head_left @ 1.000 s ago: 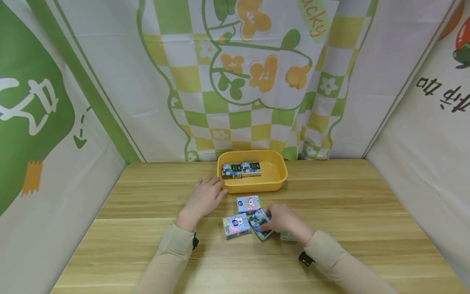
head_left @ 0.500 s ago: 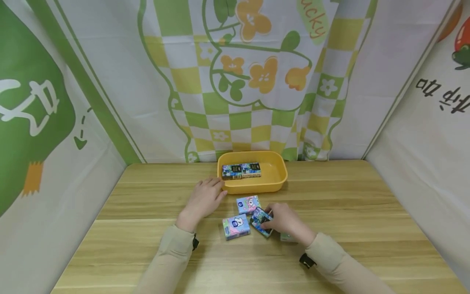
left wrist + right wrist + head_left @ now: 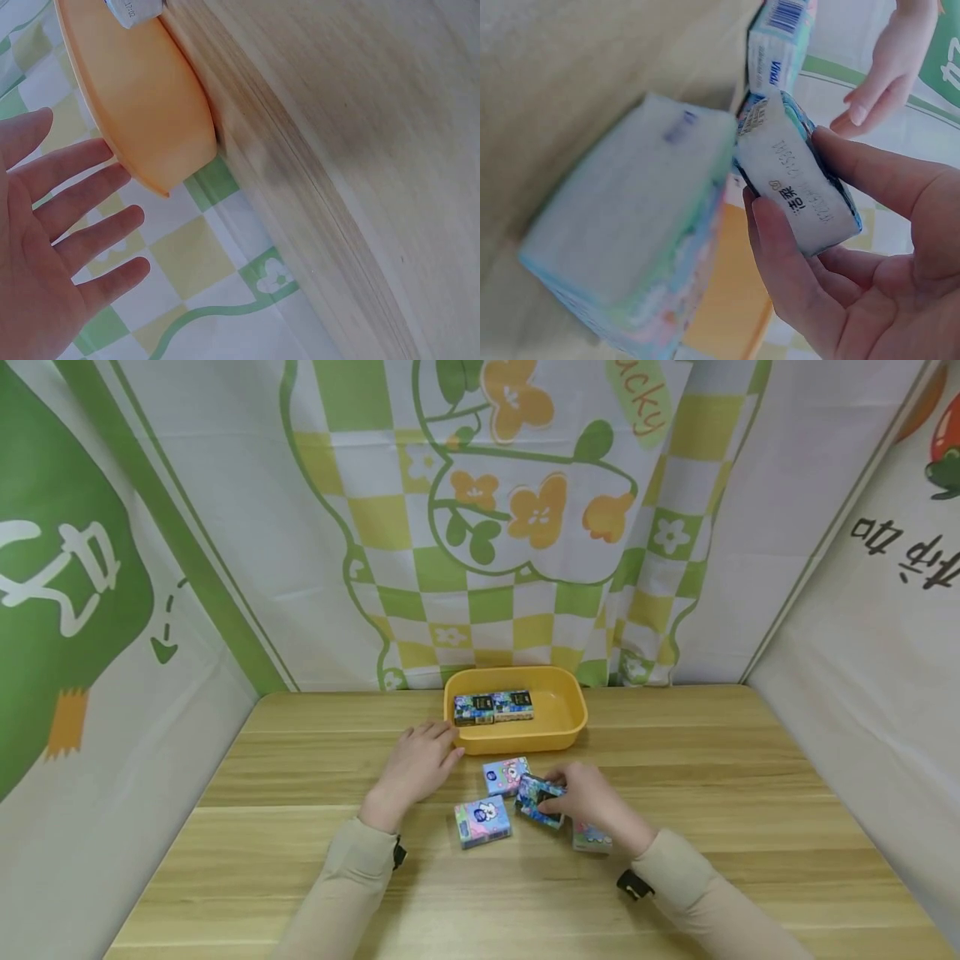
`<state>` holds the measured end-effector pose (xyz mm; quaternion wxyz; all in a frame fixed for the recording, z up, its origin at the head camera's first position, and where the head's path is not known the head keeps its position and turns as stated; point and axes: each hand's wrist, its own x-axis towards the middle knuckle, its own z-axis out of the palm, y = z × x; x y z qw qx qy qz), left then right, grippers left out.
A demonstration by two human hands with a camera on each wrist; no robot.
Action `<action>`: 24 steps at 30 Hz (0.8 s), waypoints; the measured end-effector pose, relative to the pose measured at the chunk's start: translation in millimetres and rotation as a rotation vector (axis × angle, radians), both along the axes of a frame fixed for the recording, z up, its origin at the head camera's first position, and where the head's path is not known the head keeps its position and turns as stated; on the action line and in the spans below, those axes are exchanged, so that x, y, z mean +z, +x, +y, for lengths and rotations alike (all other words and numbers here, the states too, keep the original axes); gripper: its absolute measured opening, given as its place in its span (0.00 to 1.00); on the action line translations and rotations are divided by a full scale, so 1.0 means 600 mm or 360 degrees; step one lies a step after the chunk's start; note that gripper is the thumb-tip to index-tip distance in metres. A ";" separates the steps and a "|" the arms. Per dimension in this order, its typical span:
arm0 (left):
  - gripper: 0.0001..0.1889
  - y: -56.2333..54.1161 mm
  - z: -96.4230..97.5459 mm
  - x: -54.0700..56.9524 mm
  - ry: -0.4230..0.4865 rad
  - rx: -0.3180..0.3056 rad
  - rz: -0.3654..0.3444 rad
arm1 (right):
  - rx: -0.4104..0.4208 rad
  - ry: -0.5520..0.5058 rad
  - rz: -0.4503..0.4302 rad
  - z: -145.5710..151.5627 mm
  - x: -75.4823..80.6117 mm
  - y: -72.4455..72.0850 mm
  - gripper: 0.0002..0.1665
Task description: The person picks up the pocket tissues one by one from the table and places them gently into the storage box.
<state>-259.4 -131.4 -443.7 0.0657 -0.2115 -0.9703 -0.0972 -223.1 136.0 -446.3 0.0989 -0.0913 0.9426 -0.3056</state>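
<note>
My right hand (image 3: 588, 797) pinches a dark blue, flower-printed pocket tissue pack (image 3: 536, 800) between thumb and fingers, tilted over the table. Its white end (image 3: 795, 180) faces the right wrist camera. A light blue cartoon tissue pack (image 3: 504, 776) lies just behind it, another (image 3: 482, 821) to its left, and a third pack (image 3: 592, 838) partly under my right hand. With fingers spread and fairly straight, my left hand (image 3: 60, 232) touches the left end of a yellow plastic basket (image 3: 525, 744). Two dark floral packs (image 3: 513, 705) lie side by side in the basket's left half.
The wooden table (image 3: 300, 843) carries everything. Behind the basket hangs a green and yellow checked cloth (image 3: 495, 610), close to the table's back edge. Printed white cloth walls stand to the left and right.
My right hand has shifted slightly back and right, turning and tilting the dark tissue pack. More of the pack beneath that hand now shows. My left hand has stayed at the basket.
</note>
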 end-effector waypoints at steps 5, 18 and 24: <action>0.24 -0.001 0.000 -0.001 0.0001 0.0004 -0.0007 | -0.0001 -0.0025 0.0075 0.006 0.014 -0.005 0.21; 0.23 -0.001 0.000 -0.001 0.0001 -0.0005 -0.0002 | -0.0017 -0.0064 0.0119 0.025 0.049 -0.015 0.22; 0.24 0.000 0.000 0.000 0.0003 -0.0008 -0.0001 | -0.0050 -0.0083 0.0114 0.034 0.059 -0.025 0.23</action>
